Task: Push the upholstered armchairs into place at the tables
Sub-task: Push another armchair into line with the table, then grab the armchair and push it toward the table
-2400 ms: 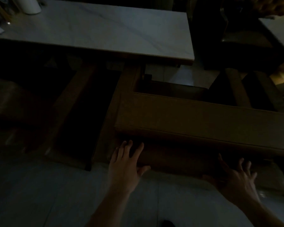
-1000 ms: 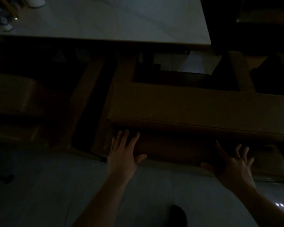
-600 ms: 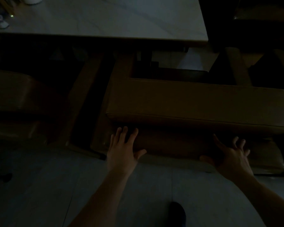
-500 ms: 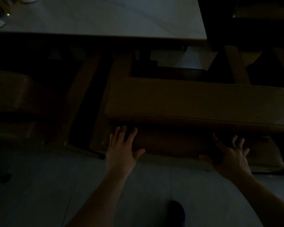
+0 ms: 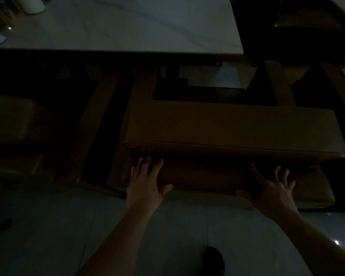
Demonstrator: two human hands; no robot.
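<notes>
Left hand (image 5: 145, 184), right hand (image 5: 271, 190) — flat, fingers spread, no grip — pressing armchair (image 5: 233, 128) back.

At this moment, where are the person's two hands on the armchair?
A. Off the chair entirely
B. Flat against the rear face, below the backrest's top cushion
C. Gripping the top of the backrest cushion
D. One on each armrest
B: the left hand and right hand lie open with fingers spread against the armchair back, beneath its overhanging top cushion.

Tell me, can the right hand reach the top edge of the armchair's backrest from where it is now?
Probably yes. The right hand lies open on the armchair back, just under the padded top edge, and nothing stands between them.
</notes>
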